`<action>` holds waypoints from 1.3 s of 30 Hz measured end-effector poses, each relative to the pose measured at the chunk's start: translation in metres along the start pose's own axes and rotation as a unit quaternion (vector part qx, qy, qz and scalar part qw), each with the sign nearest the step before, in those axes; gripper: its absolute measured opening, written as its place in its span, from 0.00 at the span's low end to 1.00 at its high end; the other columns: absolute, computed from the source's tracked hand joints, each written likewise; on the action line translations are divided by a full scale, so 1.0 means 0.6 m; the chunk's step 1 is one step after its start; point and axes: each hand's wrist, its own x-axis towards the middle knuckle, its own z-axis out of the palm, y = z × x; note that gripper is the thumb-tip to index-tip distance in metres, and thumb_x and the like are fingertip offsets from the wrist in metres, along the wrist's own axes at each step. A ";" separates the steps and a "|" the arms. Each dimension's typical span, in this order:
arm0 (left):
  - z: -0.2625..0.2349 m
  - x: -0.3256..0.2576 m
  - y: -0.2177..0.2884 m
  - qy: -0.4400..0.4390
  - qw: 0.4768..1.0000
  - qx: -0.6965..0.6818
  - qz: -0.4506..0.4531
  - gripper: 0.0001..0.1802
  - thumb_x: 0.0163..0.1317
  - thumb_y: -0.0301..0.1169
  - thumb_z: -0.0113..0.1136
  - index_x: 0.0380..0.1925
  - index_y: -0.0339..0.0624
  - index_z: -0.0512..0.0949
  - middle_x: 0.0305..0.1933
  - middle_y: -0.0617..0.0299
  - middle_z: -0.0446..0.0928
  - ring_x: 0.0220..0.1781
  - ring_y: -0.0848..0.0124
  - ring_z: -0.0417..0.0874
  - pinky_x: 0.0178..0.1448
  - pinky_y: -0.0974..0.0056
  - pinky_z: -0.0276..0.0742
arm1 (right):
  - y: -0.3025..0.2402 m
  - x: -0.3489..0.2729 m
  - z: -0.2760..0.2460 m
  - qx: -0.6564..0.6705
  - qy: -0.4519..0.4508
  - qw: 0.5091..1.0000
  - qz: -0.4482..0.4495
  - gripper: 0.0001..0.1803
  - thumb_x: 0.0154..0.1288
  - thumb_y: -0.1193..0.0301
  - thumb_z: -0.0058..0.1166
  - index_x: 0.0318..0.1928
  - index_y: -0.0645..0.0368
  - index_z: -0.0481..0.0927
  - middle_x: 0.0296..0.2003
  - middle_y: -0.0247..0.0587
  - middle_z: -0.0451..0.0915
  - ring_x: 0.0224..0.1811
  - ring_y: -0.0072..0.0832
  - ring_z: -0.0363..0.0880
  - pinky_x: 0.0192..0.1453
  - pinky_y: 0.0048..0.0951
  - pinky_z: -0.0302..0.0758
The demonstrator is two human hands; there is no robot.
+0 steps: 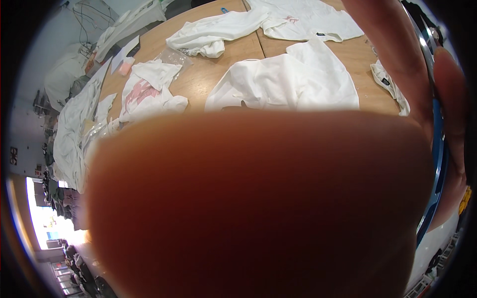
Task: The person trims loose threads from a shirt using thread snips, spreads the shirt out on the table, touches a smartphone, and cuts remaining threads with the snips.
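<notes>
A large, out-of-focus mass of skin [258, 198] fills the middle and lower part of the head view, very close to the camera; its fingers cannot be made out, and it may be my left hand. At the right edge, fingers of what looks like my right hand [449, 99] lie on both sides of a thin blue object with a shiny edge [437, 144]. Its kind is not clear. Just beyond the blurred skin, a plain white garment [303, 74] lies on the wooden table [198, 79], its near part hidden.
White garments with reddish marks lie at the left [144, 92] and far side [308, 20] of the table. A bunched white garment [213, 32] and a clear plastic bag [176, 57] are between them. White cloth [74, 134] hangs along the left, and another white piece [390, 84] lies right.
</notes>
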 end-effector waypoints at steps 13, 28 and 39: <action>0.002 -0.008 -0.052 0.064 0.995 -0.029 -0.066 0.39 0.63 0.50 0.46 0.65 0.32 0.52 0.70 0.39 0.42 0.72 0.45 0.41 0.69 0.41 0.38 | -0.006 0.002 0.016 0.014 -0.012 1.000 0.019 0.29 0.72 0.60 0.12 0.67 0.63 0.34 0.58 0.85 0.46 0.54 0.68 0.64 0.43 0.54 0.79; 0.016 0.063 -0.107 0.103 0.988 0.074 -0.087 0.52 0.43 0.64 0.58 0.55 0.29 0.62 0.60 0.39 0.62 0.65 0.45 0.59 0.64 0.35 0.48 | -0.029 -0.007 0.024 0.023 -0.011 0.999 0.022 0.29 0.72 0.60 0.12 0.67 0.63 0.34 0.58 0.85 0.47 0.54 0.67 0.64 0.43 0.54 0.79; 0.002 0.080 -0.140 0.053 0.994 0.027 -0.092 0.58 0.32 0.64 0.66 0.56 0.29 0.62 0.59 0.41 0.64 0.62 0.46 0.63 0.66 0.39 0.51 | -0.038 -0.006 0.027 0.034 -0.005 0.999 0.036 0.29 0.72 0.59 0.13 0.67 0.63 0.34 0.58 0.84 0.47 0.53 0.67 0.64 0.43 0.54 0.79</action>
